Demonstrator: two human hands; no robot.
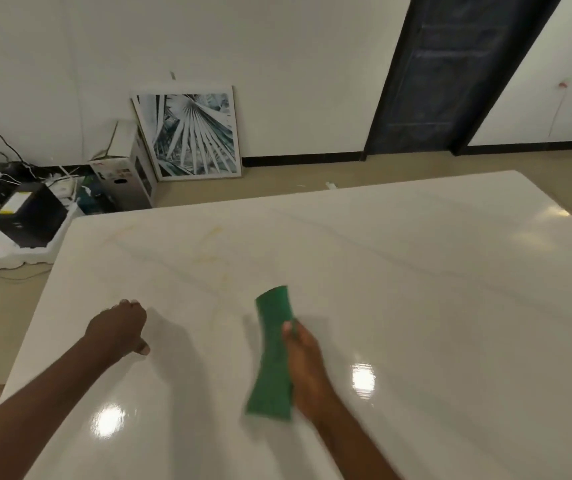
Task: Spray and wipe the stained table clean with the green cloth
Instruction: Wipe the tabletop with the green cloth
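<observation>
A glossy white table (pixel 416 271) fills the lower view. Faint yellowish stains (pixel 213 258) run across its far left part, from near the back edge down toward the middle. My right hand (pixel 303 362) is shut on a green cloth (pixel 274 355), gripped at its middle so both ends stick out, held just above the table's near centre. My left hand (pixel 120 329) is to the left over the table, fingers curled in, thumb pointing down, with nothing in it. No spray bottle is in view.
The table's left edge (pixel 35 323) drops to a beige floor. Past it lie a black box in white foam (pixel 25 223), cables and chargers, a white carton (pixel 128 174) and a framed leaf picture (pixel 191 133) against the wall. A dark door (pixel 450 74) stands at back right.
</observation>
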